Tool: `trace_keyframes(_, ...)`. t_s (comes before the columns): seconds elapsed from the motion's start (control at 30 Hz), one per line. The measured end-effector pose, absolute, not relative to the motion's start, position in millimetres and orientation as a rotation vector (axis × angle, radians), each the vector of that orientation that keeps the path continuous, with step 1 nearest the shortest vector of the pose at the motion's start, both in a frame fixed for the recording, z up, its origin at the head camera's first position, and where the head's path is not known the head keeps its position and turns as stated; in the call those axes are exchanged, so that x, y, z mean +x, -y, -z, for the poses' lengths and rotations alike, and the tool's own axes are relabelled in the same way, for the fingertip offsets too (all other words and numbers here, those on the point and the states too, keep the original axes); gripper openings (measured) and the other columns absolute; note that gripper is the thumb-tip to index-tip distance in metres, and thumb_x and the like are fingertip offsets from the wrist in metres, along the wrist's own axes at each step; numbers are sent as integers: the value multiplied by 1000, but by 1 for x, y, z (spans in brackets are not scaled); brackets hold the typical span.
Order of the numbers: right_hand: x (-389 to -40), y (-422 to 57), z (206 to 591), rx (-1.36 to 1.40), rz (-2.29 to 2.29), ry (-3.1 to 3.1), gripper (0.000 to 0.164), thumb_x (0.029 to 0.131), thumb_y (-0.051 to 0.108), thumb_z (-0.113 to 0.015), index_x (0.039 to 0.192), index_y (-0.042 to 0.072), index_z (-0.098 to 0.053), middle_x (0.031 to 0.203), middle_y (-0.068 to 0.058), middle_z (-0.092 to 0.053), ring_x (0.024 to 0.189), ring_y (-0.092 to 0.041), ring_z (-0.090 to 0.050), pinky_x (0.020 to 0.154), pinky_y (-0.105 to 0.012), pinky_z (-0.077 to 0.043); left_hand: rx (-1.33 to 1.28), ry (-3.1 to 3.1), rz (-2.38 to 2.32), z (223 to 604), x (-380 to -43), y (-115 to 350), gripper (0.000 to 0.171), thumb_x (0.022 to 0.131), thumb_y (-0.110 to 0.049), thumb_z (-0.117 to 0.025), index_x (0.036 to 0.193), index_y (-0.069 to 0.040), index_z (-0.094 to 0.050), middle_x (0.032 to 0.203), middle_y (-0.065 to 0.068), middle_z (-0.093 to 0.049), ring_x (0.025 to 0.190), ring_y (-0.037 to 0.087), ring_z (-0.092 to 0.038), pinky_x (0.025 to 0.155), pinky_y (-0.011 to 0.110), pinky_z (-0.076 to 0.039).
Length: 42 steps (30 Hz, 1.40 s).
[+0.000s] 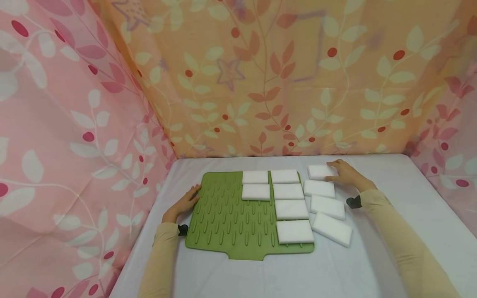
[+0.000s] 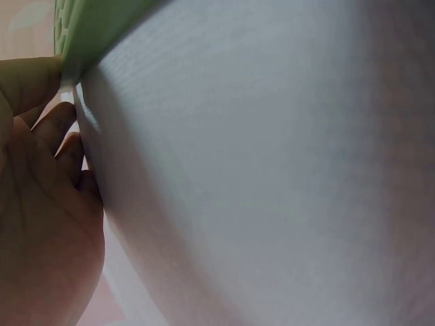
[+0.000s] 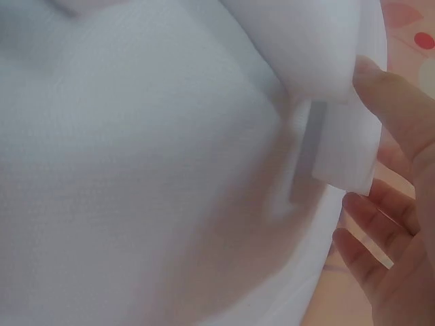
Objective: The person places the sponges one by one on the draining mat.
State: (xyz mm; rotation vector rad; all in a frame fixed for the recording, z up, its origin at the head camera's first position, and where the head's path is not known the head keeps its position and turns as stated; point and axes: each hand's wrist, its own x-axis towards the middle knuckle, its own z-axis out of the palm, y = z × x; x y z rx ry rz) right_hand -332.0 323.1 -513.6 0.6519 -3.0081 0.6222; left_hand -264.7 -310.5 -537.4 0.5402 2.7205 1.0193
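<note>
A green mat [image 1: 223,219] with raised oval ridges lies flat, with several white sponges along its right side. At its left edge my left hand [image 1: 185,203] touches the rim; in the left wrist view the thumb [image 2: 34,81] meets the edge of the mat [image 2: 102,34], the other fingers loosely bent below. Off the mat to the right, several loose white sponges form a rough column. My right hand [image 1: 346,174] grips the farthest sponge [image 1: 318,171] between thumb and fingers. The right wrist view has this sponge [image 3: 346,146] between thumb [image 3: 387,95] and fingertips.
Nearer me in the loose column are a sponge [image 1: 319,189], another sponge [image 1: 328,207] and a slanted sponge [image 1: 332,229]. A white cloth [image 1: 402,194] covers the table. Floral curtains [image 1: 283,91] hang at the back and both sides.
</note>
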Motion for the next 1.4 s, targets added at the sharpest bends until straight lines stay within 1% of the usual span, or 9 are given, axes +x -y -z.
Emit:
trace_keyframes(0.17, -331, -323, 508, 647, -660, 2973, 76, 81, 41, -69, 131, -11, -43, 127, -35, -40, 118, -50, -37, 98, -62, -29, 537, -2720, -1017, 537, -264, 311, 52, 100, -8, -38, 145, 6, -17, 149, 31, -10, 138, 47, -1, 109, 60, -1)
trace_keyframes(0.37, -329, -318, 499, 616, -709, 2937, 72, 81, 40, -70, 128, -10, -47, 133, -34, -37, 124, -50, -31, 101, -61, -26, 516, -2706, -1025, 537, -264, 310, 53, 100, -9, -38, 146, 4, -16, 150, 29, -9, 138, 45, 0, 110, 60, 0)
trace_keyframes(0.57, -326, -310, 488, 581, -720, 2904, 74, 79, 43, -71, 127, -8, -48, 129, -29, -43, 120, -48, -37, 99, -61, -30, 527, -2718, -1014, 536, -264, 310, 53, 100, -9, -38, 146, 5, -16, 150, 29, -10, 138, 46, -2, 110, 59, -1)
trace_keyframes(0.77, -323, -300, 478, 590, -769, 2799, 67, 75, 33, -77, 122, -7, -52, 123, -24, -46, 118, -44, -41, 98, -59, -31, 543, -2735, -1005, 534, -262, 309, 53, 100, -9, -37, 146, 6, -16, 149, 31, -10, 137, 48, -3, 109, 61, -2)
trace_keyframes(0.9, -323, -293, 474, 595, -770, 2760, 64, 74, 31, -78, 120, -6, -53, 122, -22, -46, 115, -41, -43, 98, -56, -34, 537, -2729, -1016, 534, -260, 309, 52, 100, -8, -37, 146, 6, -16, 149, 31, -10, 137, 47, -2, 109, 61, -1)
trace_keyframes(1.23, -315, -277, 462, 607, -734, 2740, 61, 73, 33, -79, 115, -4, -55, 114, -21, -47, 107, -38, -47, 90, -56, -40, 511, -2732, -1002, 535, -261, 309, 53, 100, -9, -38, 146, 4, -17, 150, 28, -11, 139, 45, -2, 110, 59, -1)
trace_keyframes(1.4, -311, -266, 457, 595, -726, 2743, 64, 72, 36, -79, 117, -3, -55, 113, -21, -49, 104, -37, -49, 89, -55, -42, 522, -2734, -1015, 535, -261, 309, 52, 100, -9, -38, 146, 5, -17, 149, 30, -11, 138, 46, -2, 110, 60, -1)
